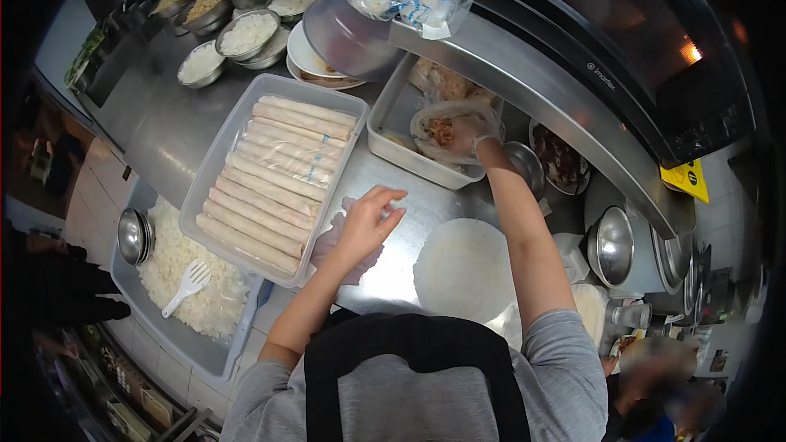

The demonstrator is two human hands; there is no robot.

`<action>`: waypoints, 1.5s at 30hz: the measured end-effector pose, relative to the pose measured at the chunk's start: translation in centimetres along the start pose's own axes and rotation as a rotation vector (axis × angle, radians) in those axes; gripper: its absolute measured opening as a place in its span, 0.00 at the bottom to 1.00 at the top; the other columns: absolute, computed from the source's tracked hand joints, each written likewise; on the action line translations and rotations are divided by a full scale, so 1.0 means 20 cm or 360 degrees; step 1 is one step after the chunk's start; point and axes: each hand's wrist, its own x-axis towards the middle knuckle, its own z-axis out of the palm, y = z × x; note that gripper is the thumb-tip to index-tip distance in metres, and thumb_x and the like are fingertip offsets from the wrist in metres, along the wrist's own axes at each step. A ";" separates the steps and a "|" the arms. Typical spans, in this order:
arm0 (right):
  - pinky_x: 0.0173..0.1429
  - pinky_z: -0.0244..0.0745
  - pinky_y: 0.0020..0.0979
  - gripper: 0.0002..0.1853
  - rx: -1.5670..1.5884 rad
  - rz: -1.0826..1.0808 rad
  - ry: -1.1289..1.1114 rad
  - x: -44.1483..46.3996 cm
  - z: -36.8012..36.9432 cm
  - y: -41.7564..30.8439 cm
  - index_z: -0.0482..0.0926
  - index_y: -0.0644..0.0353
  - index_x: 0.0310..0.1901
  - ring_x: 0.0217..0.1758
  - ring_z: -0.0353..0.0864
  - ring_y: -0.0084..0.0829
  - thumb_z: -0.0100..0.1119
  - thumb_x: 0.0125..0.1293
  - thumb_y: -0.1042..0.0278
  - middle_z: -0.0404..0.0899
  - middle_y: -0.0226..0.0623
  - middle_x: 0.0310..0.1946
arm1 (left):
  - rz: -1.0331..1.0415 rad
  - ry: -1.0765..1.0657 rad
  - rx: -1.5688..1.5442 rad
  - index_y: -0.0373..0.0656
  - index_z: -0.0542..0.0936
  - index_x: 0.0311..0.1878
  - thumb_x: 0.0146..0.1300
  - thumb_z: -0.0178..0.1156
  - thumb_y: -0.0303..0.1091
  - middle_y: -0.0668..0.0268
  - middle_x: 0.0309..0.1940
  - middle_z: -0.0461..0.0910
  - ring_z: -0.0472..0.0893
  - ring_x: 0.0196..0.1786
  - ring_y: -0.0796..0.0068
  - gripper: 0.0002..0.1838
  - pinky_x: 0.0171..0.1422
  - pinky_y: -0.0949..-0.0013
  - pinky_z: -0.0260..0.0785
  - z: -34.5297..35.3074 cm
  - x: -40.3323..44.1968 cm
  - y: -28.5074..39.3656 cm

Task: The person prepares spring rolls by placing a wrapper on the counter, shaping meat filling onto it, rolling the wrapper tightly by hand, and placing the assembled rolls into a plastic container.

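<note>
My left hand (370, 221) hovers over the steel worktop with thumb and fingers apart, holding nothing. Beneath it and beside it lies a crumpled purplish cloth (358, 268). My right hand (468, 133) reaches into a clear plastic bag of shredded filling (442, 129); its fingers are hidden in the bag. That bag rests in a pale rectangular tub (417, 165), along with another bag of filling (438, 80). In front of me a round, pale wrapper sheet (463, 266) lies flat. To the left, a plastic container (190, 211) holds several long, pale uncooked rolls (274, 176) in rows.
A blue-grey bin of cooked rice (192, 286) with a white rice paddle (188, 286) stands lower left. Several filled metal bowls (248, 35) line the back. A steel shelf (524, 94) carrying a black oven (639, 41) overhangs the right. A metal bowl (612, 245) sits far right.
</note>
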 end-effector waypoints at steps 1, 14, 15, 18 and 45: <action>0.70 0.64 0.34 0.38 -0.0032 0.0021 -0.0015 0.01 0.01 0.00 0.76 0.54 0.59 0.68 0.68 0.39 0.72 0.43 0.49 0.72 0.39 0.63 | 0.0088 0.0091 0.0030 0.39 0.80 0.49 0.56 0.62 0.28 0.61 0.40 0.79 0.79 0.37 0.69 0.15 0.39 0.71 0.70 0.03 0.06 0.02; 0.40 0.64 0.29 0.04 0.0348 -0.0857 0.0975 0.03 0.31 0.35 0.73 0.64 0.33 0.32 0.65 0.29 0.55 0.57 0.75 0.67 0.29 0.26 | -0.0009 -0.0321 0.1190 0.45 0.72 0.63 0.48 0.68 0.49 0.54 0.60 0.73 0.73 0.63 0.54 0.38 0.64 0.50 0.64 0.35 1.29 -0.02; 0.40 0.64 0.29 0.04 0.0348 -0.0842 0.0984 -0.01 0.28 0.34 0.73 0.64 0.33 0.32 0.65 0.29 0.55 0.57 0.75 0.67 0.29 0.26 | 0.0007 -0.0327 0.1192 0.45 0.72 0.63 0.48 0.68 0.49 0.54 0.60 0.73 0.73 0.63 0.54 0.38 0.64 0.50 0.64 0.40 1.34 -0.10; 0.38 0.63 0.26 0.03 0.2124 -0.0234 0.0070 -0.36 -0.06 0.16 0.70 0.61 0.29 0.31 0.64 0.23 0.53 0.60 0.77 0.64 0.26 0.25 | 0.0980 0.0132 0.0679 0.39 0.79 0.51 0.57 0.63 0.46 0.52 0.48 0.80 0.80 0.54 0.59 0.24 0.54 0.58 0.72 0.45 1.40 -0.26; 0.36 0.73 0.36 0.09 0.1777 -0.0146 0.1025 -0.30 0.01 -0.05 0.74 0.69 0.34 0.30 0.78 0.39 0.57 0.58 0.71 0.79 0.45 0.32 | -0.0381 -0.0627 -0.0357 0.37 0.73 0.57 0.55 0.60 0.29 0.60 0.46 0.79 0.76 0.49 0.67 0.24 0.56 0.66 0.67 0.07 1.28 -0.16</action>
